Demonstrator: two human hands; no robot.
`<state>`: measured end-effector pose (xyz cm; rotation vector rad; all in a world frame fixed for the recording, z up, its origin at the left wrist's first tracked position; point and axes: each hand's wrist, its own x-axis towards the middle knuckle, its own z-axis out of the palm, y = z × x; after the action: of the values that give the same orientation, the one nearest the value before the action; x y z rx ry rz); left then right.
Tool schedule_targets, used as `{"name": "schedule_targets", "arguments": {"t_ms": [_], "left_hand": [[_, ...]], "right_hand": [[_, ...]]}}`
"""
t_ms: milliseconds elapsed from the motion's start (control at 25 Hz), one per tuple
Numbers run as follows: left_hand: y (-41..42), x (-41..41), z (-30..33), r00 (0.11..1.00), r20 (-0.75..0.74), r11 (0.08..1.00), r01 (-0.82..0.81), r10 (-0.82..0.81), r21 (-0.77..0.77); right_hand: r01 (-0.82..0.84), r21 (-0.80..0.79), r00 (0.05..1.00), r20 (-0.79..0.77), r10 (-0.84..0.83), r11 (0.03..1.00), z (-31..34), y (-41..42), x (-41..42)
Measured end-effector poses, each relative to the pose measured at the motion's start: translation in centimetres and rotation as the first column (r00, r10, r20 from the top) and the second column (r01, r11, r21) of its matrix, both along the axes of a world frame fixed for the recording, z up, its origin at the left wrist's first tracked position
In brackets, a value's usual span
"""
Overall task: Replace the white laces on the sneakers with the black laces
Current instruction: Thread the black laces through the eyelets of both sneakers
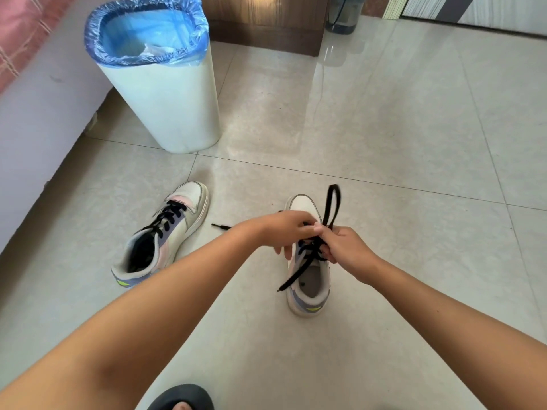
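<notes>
Two hands over right sneaker (pixel 307 279), heel toward person: right hand (pixel 344 250) pinches lace loop (pixel 331 205) standing upward; left hand (pixel 288 229) pinches knot.

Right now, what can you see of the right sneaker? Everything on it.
The right sneaker stands upright on the tile floor, toe pointing away. Off-white upper, blue heel panel with a yellow-green mark, grey lining. A black lace is threaded through it; one loop stands up above the hands, one end trails across the opening. The left hand and right hand pinch the lace over the tongue.
</notes>
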<state>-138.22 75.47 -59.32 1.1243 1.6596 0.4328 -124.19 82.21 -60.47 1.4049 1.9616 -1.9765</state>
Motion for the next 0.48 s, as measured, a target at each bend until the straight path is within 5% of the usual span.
{"name": "schedule_targets", "arguments": {"t_ms": [120, 200, 320, 400, 480], "left_hand": [[-2.1, -0.9, -0.2, 0.997, -0.029, 0.997, -0.076, 0.076, 0.017], [-3.6, -1.5, 0.5, 0.998, -0.030, 0.998, 0.062, -0.062, -0.014], [-4.9, -1.0, 2.2, 0.935, 0.187, 0.924, 0.334, -0.300, -0.185], [-4.2, -0.5, 1.7, 0.970, 0.177, 0.979, 0.184, -0.166, -0.092], [-2.6, 0.1, 0.2, 0.967, 0.189, 0.980, -0.186, 0.171, 0.066]], "right_hand": [[0.121, -0.164, 0.991, 0.070, -0.111, 0.979, 0.1, 0.7, 0.1], [0.135, -0.344, 0.989, 0.099, -0.108, 0.929, 0.4, 1.2, 0.3], [0.116, -0.469, 0.991, 0.119, -0.068, 0.876, 0.8, 1.6, 0.5], [0.067, -0.407, 0.994, 0.107, -0.026, 0.911, 0.7, 1.6, 0.6], [-0.071, -0.303, 0.992, 0.082, 0.100, 0.950, 1.1, 1.3, 0.7]]}}
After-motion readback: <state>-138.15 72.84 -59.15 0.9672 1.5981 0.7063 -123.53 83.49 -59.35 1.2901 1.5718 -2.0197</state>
